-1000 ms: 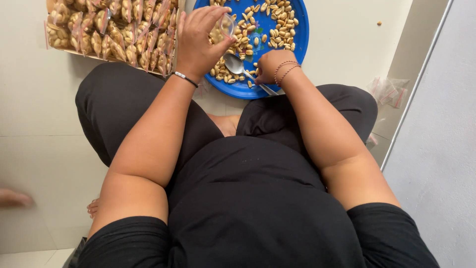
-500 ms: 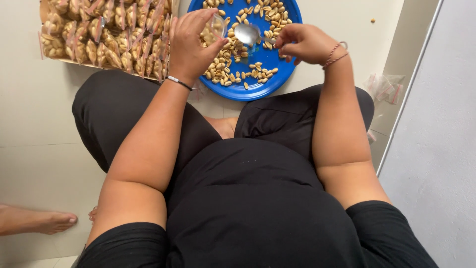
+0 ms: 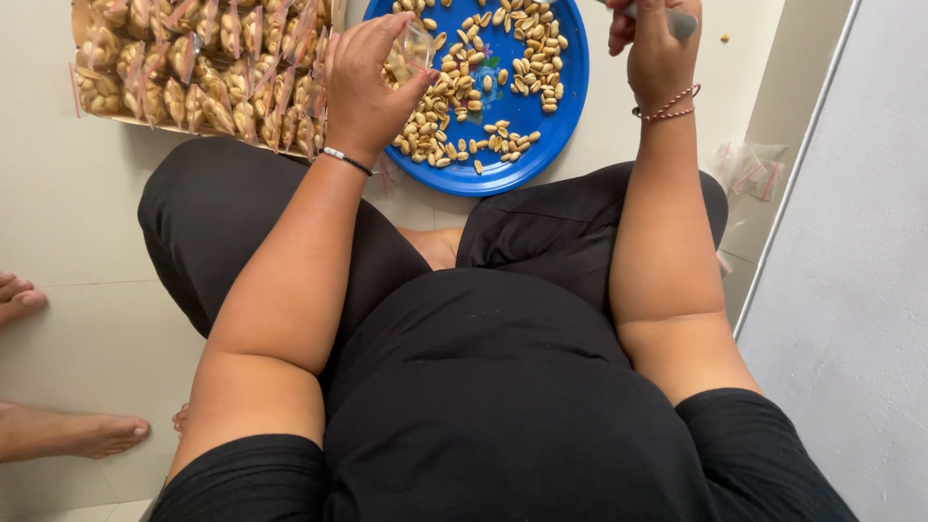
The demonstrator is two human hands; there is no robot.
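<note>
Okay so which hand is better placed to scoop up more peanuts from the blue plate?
Probably the right hand: it grips the spoon at the blue plate's far edge. The left hand is busy pinching a small clear bag open over the peanuts.

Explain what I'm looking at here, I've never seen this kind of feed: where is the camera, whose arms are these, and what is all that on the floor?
There is no machine: a person sits cross-legged on a pale tiled floor, and the single camera is worn on their head, looking straight down over their black clothes.

The left hand holds a small clear bag pinched open over a blue round plate scattered with peanuts. The right hand is raised at the plate's far right edge, gripping a metal spoon; most of the spoon is hidden in the fist or cut off at the top of the picture.

To the left of the plate is a tray of filled peanut packets. A few empty clear bags lie to the right by the wall. The bare feet at the left edge belong to someone else.
</note>
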